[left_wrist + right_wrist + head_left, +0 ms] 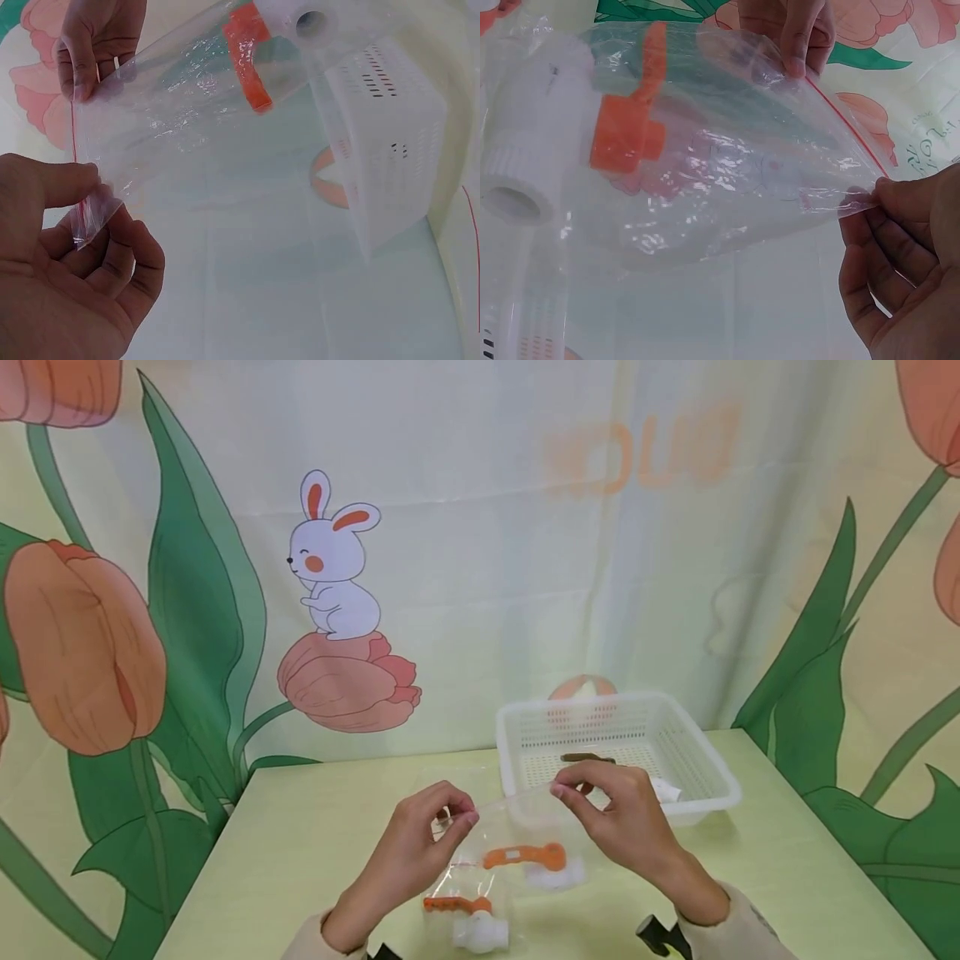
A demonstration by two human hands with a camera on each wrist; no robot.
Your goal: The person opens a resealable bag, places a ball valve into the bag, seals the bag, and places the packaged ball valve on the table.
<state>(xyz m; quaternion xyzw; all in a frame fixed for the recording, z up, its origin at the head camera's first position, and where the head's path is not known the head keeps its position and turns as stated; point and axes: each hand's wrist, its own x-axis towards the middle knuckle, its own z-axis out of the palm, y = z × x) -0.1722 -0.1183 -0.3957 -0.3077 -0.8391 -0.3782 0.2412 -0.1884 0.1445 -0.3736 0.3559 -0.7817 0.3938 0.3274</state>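
Observation:
A clear zip bag (165,112) with a red seal line hangs between my two hands, its seal edge stretched across. My left hand (423,839) pinches one top corner between thumb and fingers, and my right hand (626,818) pinches the other. Inside the bag lies a white plastic ball valve (536,127) with an orange lever handle (619,139). On the table to the lower left, close by my left wrist in the head view, is a second white valve (480,933) with an orange handle, with shiny clear plastic around it.
A white perforated basket (723,781) stands at the back right, beyond my right hand. It holds a dark slim object (587,758) and a white piece (666,791). The pale green table (300,835) ends at a printed curtain (465,568) behind.

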